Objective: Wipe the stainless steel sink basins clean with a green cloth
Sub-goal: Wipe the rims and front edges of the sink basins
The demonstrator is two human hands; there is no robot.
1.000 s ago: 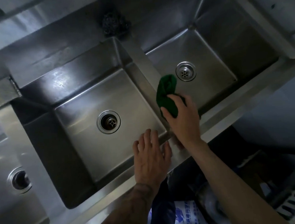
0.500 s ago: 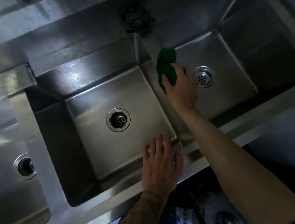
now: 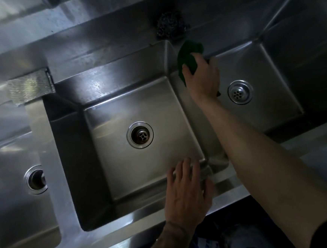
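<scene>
My right hand [image 3: 202, 77] grips a bunched green cloth [image 3: 187, 58] against the far end of the divider between the middle basin [image 3: 118, 111] and the right basin [image 3: 262, 73]. My left hand [image 3: 187, 194] rests flat, fingers spread, on the front rim [image 3: 138, 214] at the near right corner of the middle basin. The middle basin has an open round drain [image 3: 140, 135]. A perforated strainer [image 3: 240, 92] sits in the right basin's drain. Part of a third basin [image 3: 12, 204] shows at the left.
A steel wool scourer [image 3: 169, 27] lies on the back ledge just behind the cloth. The left basin's drain [image 3: 36, 179] shows at the frame's left. A raised steel backsplash [image 3: 72, 23] runs along the far side. Dark floor and a printed bag [image 3: 207, 247] lie below the counter.
My right hand has slid the green cloth along the divider away from me, from the near end to the back ledge. My left hand has stayed on the front rim.
</scene>
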